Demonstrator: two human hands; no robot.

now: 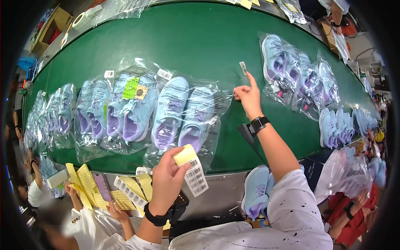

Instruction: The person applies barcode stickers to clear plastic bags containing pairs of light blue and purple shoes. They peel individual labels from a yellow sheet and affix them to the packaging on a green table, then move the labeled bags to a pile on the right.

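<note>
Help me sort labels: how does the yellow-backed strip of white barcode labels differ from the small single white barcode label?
The yellow-backed strip of white barcode labels is larger than the small single white barcode label. The strip carries several barcodes; the single label one. The left hand pinches the strip; the single label sits at the right hand's index fingertip. Both show dark bars on white.

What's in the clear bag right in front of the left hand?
The clear bag holds two blue shoes with purple linings. Their soles underneath and the insides of the toes are covered. The left hand and its label strip hide some of the bag's near edge.
</note>
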